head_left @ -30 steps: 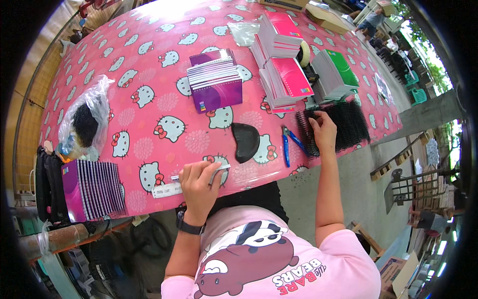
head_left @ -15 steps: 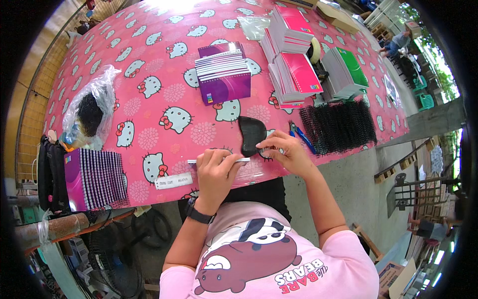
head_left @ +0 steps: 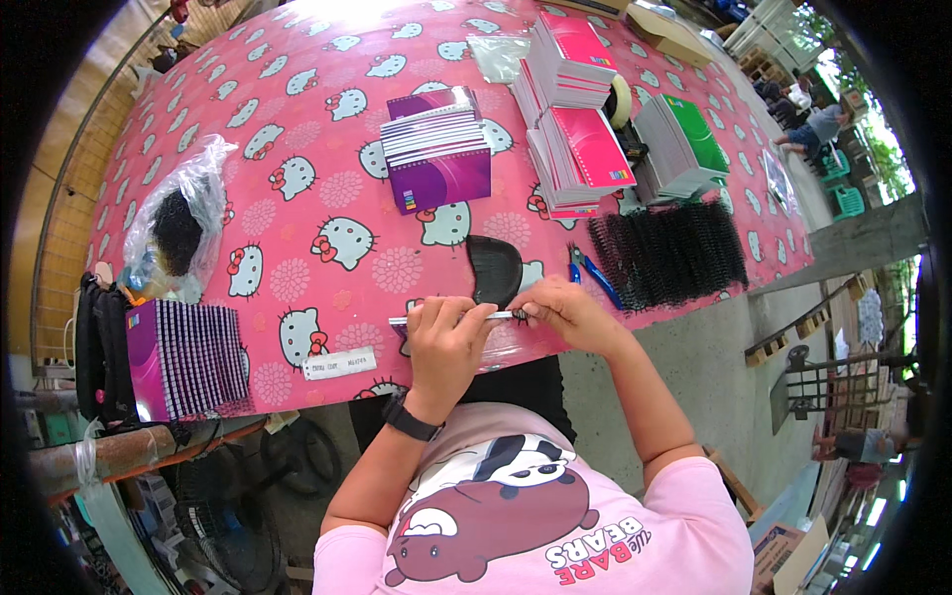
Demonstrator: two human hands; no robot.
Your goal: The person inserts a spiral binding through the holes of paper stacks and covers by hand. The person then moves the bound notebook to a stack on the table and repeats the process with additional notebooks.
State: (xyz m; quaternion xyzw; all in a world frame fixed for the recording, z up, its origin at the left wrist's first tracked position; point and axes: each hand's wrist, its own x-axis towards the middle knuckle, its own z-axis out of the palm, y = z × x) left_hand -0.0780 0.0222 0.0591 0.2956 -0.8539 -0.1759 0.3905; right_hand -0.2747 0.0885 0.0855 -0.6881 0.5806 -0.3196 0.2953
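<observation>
My left hand (head_left: 442, 342) grips a thin notebook (head_left: 399, 321), seen edge-on as a pale strip at the table's near edge. My right hand (head_left: 573, 315) has its fingertips pinched together at the notebook's right end. A short bit of black plastic binding coil (head_left: 520, 314) shows at those fingertips; most of it is hidden. Just beyond the hands lies a dark, rounded shallow dish (head_left: 495, 266). Blue-handled cutting pliers (head_left: 601, 282) rest right of it, beside a wide pile of black spiral coils (head_left: 669, 253).
Purple notebooks (head_left: 441, 181), pink notebooks (head_left: 593, 149) and green notebooks (head_left: 694, 137) stand in stacks farther back. Coil-bound purple notebooks (head_left: 188, 357) sit at the left edge near a plastic bag (head_left: 183, 228). A white label strip (head_left: 338, 363) lies left of my hands. Tape (head_left: 621, 102) stands behind.
My right hand has moved in to the notebook's right end, bringing the coil against it. My left hand and the notebook have shifted slightly right.
</observation>
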